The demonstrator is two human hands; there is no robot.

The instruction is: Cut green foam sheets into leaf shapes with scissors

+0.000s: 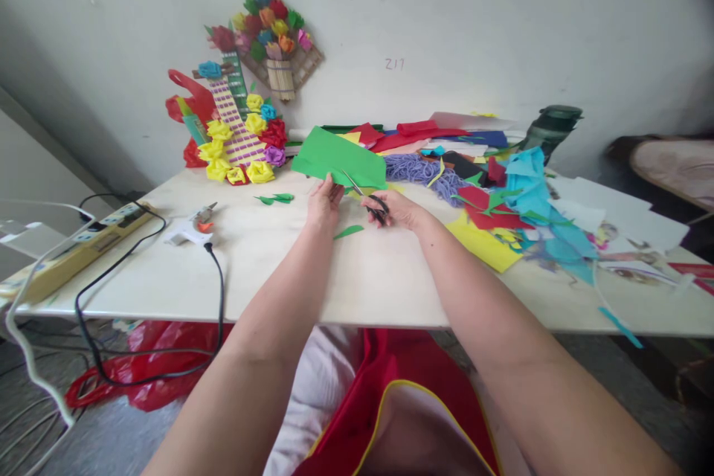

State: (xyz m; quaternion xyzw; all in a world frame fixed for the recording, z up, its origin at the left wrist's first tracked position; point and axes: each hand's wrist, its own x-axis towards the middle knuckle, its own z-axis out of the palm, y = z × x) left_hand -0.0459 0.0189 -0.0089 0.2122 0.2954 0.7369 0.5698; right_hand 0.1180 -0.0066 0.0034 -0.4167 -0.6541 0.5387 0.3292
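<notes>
My left hand (326,201) grips the lower edge of a green paper sheet (338,154), thumb on its front, and holds it tilted up above the table. Black-handled scissors (378,207) are in my right hand (395,208), fingers through the loops. Their blades point up and left, lying across the sheet's lower edge. Whether the blades are closed on the paper I cannot tell. A cut green paper leaf (349,231) lies on the table just below my hands. Several small green leaf pieces (274,198) rest to the left.
A glue gun (193,229) on a stand and a power strip (83,245) with cables are at the left. Paper flowers (245,141) lean against the wall. Purple yarn (427,175), yellow paper (484,242), blue crepe paper (527,175) and a dark bottle (552,130) crowd the right.
</notes>
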